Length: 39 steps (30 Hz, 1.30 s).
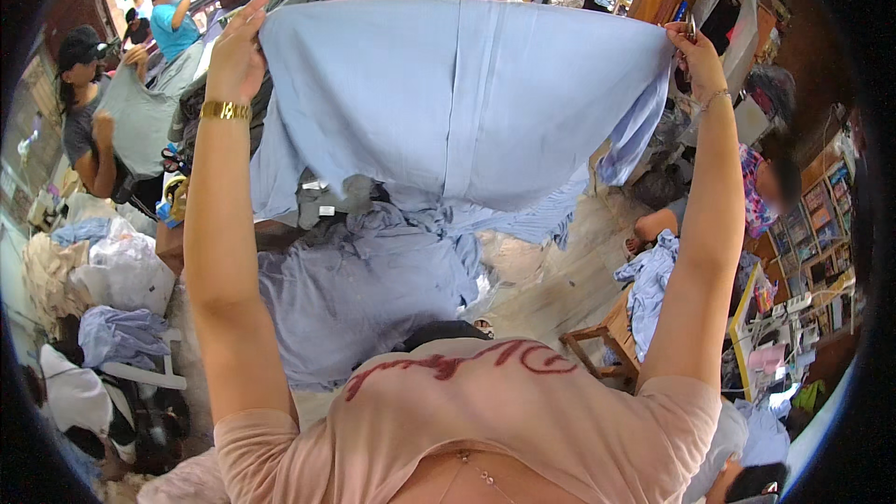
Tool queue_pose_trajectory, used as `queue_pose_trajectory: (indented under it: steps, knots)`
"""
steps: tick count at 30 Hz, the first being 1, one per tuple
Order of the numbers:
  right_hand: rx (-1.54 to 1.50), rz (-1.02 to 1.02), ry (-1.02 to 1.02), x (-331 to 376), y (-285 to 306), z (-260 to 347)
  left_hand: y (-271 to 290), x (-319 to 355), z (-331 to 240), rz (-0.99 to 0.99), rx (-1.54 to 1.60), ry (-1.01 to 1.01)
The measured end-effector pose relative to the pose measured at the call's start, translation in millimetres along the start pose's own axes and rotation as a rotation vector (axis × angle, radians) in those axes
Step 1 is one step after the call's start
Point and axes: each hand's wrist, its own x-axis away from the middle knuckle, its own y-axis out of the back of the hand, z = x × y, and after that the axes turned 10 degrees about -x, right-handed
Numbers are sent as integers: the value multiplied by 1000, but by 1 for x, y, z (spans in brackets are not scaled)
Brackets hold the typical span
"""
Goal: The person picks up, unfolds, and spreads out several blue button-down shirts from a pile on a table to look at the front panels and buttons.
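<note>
A light blue shirt (pixel 392 93) hangs spread wide in front of me, with a stitched placket strip running down its middle. My left hand (pixel 241 56) is raised and grips its upper left corner, fingers pointing up. At the upper right corner my right hand (pixel 697 56) pinches the cloth between thumb and fingers. Something small and shiny shows at that hand, too small to name. The shirt's top edge is pulled nearly straight between both hands, and its lower part droops. Beneath it lies a heap of blue garments (pixel 373 289), partly hidden by the shirt.
On the left, a person in a black cap (pixel 89 103) holds a grey garment (pixel 154 121); another in a blue top (pixel 173 23) stands behind. At right sits a person in a patterned top (pixel 758 191). A wooden stool (pixel 597 341) bears blue cloth. White bags (pixel 126 266) lie left.
</note>
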Motion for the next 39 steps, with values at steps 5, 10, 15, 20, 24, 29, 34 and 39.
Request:
queue_pose_trajectory:
  steps: [5,10,15,20,24,29,34,39]
  knots:
    - [22,-7,139,-50,48,-14,-62,-23,-5,1,-77,-36]
    - [-71,-33,186,-89,92,-36,-123,-34,-9,-78,-117,-68]
    - [-107,-10,178,-122,133,-61,-166,-38,0,-48,-95,-94]
    - [-565,37,-20,-132,149,-72,-182,-35,1,22,-166,-202]
    - [-634,145,127,-110,166,-68,-205,-15,-8,109,-444,-322]
    - [-420,295,142,-114,180,-73,-198,-33,-6,177,-853,-345]
    - [488,205,224,-189,142,-178,-204,-58,59,138,-1307,-80]
    - [584,-115,377,-220,67,-249,-193,-86,118,-134,-896,33]
